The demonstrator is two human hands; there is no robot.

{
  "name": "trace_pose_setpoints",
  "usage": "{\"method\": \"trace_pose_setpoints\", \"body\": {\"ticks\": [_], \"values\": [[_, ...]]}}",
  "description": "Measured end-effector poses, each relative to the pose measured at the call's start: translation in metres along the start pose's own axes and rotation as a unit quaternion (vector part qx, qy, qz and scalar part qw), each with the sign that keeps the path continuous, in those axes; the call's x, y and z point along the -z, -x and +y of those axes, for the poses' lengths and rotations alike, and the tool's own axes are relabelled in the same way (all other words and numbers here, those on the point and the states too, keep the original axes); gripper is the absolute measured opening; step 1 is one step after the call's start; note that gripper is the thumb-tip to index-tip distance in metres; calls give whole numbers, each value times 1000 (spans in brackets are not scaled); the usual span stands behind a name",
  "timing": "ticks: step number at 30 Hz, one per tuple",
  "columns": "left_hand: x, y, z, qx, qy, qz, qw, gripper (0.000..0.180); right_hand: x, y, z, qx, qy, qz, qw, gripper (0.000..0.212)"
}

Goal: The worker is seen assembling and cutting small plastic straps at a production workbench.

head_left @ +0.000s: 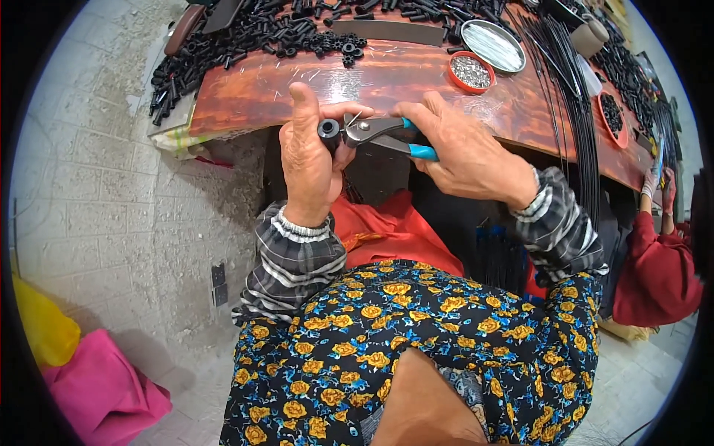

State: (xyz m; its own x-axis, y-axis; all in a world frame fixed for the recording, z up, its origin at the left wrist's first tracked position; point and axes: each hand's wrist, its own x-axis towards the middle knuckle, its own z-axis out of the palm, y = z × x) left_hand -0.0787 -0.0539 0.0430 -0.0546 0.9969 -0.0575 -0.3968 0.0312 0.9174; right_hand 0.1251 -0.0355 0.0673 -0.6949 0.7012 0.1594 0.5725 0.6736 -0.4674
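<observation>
My left hand (303, 160) is closed round a short black plastic tube (329, 129), its round, holed end facing up and the thumb raised beside it. In my right hand (472, 152) is a pair of pliers (364, 131) with blue grip ends. The handles are spread a little, and the head lies against the tube's side by my left fingers. A thin pale sliver (355, 117) sticks out near the jaws. Whether the jaws grip it I cannot tell. Both hands are above my lap, at the table's near edge.
Black plastic parts (290, 37) are heaped along the far side of the reddish wooden table (245, 93). Beyond my right hand stand a red dish of small metal pieces (471, 72) and an oval tray of white strips (494, 46). Long black rods (584, 134) hang at right, near a co-worker's sleeve (654, 267).
</observation>
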Motion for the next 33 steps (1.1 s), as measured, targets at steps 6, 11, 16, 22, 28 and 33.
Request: {"method": "trace_pose_setpoints", "body": {"ticks": [6,11,16,22,28,33], "values": [[-4,1,4,-10,-6,35,999,77,-11,-5,0,35,167,117,978,55],[-4,1,3,-12,1,30,999,77,-17,-6,5,29,193,124,973,52],[-2,-1,1,-8,15,26,1000,76,-25,-9,12,68,180,179,965,31],[0,2,0,-33,3,45,998,75,-43,-10,8,16,107,205,973,23],[4,4,-4,-19,-15,57,998,71,-54,-9,13,-1,70,188,980,22],[-2,4,-3,-40,-15,77,996,75,-49,-10,14,-15,54,167,984,20]]}}
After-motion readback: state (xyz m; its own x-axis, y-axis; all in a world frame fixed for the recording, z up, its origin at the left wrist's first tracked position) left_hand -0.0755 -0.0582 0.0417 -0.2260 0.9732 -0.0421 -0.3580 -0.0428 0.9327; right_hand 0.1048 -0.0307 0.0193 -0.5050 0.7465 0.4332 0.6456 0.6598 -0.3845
